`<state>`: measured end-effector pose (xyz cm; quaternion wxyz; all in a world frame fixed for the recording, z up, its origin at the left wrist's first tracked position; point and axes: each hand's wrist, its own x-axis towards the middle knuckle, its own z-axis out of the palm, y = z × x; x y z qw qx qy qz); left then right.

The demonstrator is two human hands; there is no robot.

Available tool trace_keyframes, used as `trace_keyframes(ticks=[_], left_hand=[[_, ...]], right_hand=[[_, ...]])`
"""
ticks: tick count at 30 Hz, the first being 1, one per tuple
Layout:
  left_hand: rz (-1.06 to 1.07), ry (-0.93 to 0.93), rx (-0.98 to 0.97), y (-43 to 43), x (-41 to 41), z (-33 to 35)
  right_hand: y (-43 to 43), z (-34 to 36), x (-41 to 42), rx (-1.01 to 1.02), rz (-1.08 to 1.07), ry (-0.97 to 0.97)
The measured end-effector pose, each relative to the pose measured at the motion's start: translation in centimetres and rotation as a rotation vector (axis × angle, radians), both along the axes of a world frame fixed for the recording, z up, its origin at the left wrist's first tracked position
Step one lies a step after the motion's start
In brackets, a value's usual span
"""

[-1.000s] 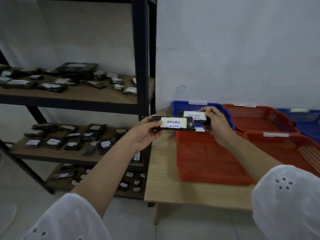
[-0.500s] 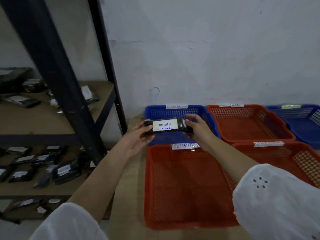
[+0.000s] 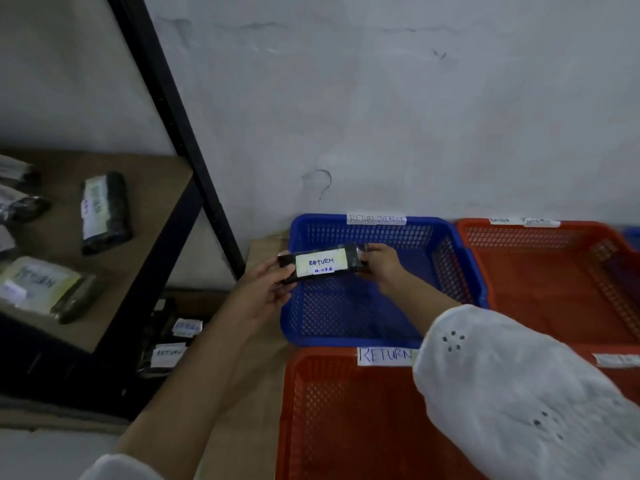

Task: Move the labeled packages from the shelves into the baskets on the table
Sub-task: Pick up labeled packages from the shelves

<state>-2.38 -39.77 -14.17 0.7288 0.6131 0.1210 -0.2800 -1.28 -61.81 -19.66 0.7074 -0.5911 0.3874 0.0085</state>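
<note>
A black package [image 3: 320,263] with a pale label reading RETURN is held level over the left part of the blue basket [image 3: 464,258]. My left hand [image 3: 266,289] grips its left end and my right hand [image 3: 381,265] pinches its right end. A dark edge showing behind the package's right end may be a second package; I cannot tell. The blue basket carries a white tag on its far rim. In front of it stands a red basket [image 3: 346,410] tagged RETURN.
Another red basket [image 3: 554,271] sits to the right of the blue one. The black-framed shelf [image 3: 138,216] at the left holds labelled black packages [image 3: 104,213], with more on the lower shelf [image 3: 173,348]. The wooden table [image 3: 242,393] meets the white wall.
The view has swung right and closer to the baskets. The hands have carried the package from beside the shelf post to above the blue basket; the two packages seen apart earlier now show as one.
</note>
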Motion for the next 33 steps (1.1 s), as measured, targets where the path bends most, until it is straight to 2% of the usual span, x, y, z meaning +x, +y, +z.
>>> trace_keyframes(ticks=[4, 9, 14, 16, 19, 21, 23, 24, 26, 27, 29, 31, 33], left_hand=[[-0.005, -0.009, 0.010, 0.2, 1.8, -1.5], [0.000, -0.020, 0.034, 0.1, 2.8, -2.5], [0.000, -0.027, 0.078, -0.7, 3.1, -2.6], [-0.009, -0.055, 0.090, -0.9, 3.3, -2.6], [-0.005, -0.094, 0.089, -1.6, 3.4, -2.4], [-0.030, -0.151, 0.140, -2.2, 3.4, -2.5], [-0.055, -0.276, 0.258, -2.8, 3.1, -2.7], [-0.050, -0.394, 0.378, -3.0, 2.9, -2.9], [-0.009, -0.644, 0.646, -3.1, 2.3, -3.5], [-0.006, -0.700, 0.733, -3.1, 2.0, -3.9], [-0.058, -0.632, 0.789, -3.1, 1.6, -5.3], [-0.107, -0.562, 0.701, -3.3, 1.4, -6.7], [-0.097, -0.581, 0.656, -3.5, 1.3, -7.4]], right_hand=[[0.6, -3.1, 3.3, -0.024, 0.015, 0.033], [0.6, -5.2, 4.2, -0.178, -0.031, 0.077], [0.0, -4.7, 3.2, -0.438, 0.134, 0.077], [0.4, -2.9, 2.3, -0.352, 0.103, 0.038], [0.9, -0.1, -0.2, 0.101, 0.218, -0.072], [1.0, 0.8, -2.0, 0.249, 0.322, -0.160], [0.9, 0.9, -3.0, 0.232, 0.345, -0.189], [0.8, 0.7, -3.2, 0.212, 0.326, -0.177], [0.4, -0.1, -3.2, 0.175, 0.242, -0.087], [0.3, -0.5, -3.1, 0.143, 0.207, -0.022], [0.4, -1.4, -2.5, 0.083, 0.160, 0.084], [0.7, -2.3, -1.7, 0.044, 0.124, 0.140], [1.3, -2.7, -0.9, -0.010, 0.137, 0.157]])
